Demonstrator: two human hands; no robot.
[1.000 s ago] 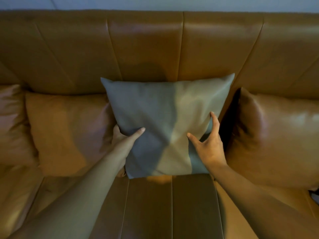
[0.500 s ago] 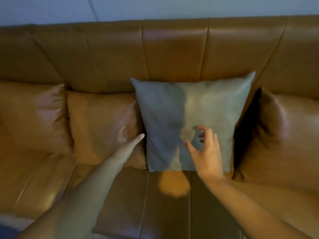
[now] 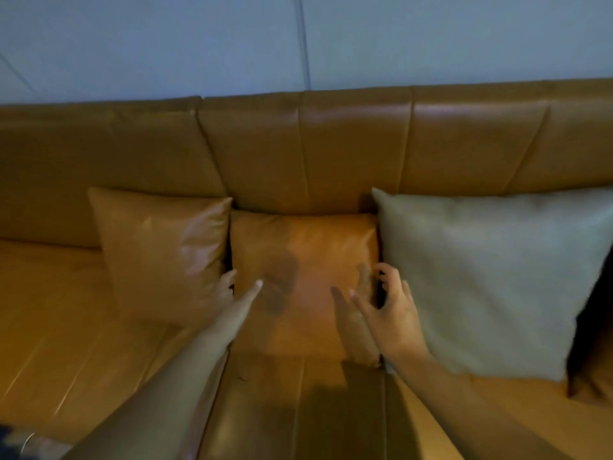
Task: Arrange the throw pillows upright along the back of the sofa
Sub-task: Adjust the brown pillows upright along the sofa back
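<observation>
Nearest me, my left hand [image 3: 232,302] is open, fingers at the left edge of the middle tan pillow [image 3: 303,280]. My right hand [image 3: 389,313] is open too, fingers curled by that pillow's right edge, nothing in either grip. Beside it stand the left tan pillow [image 3: 162,250] and grey pillow [image 3: 491,280], all upright against the sofa back [image 3: 331,144], then the wall [image 3: 298,38].

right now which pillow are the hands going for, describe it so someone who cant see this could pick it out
Along the backrest of the tan leather sofa stand three pillows in a row. It is the middle pillow, with the left hand at its left edge and the right hand at its right. It sits lower than its neighbours: a shinier tan pillow and a larger grey fabric pillow.
</observation>
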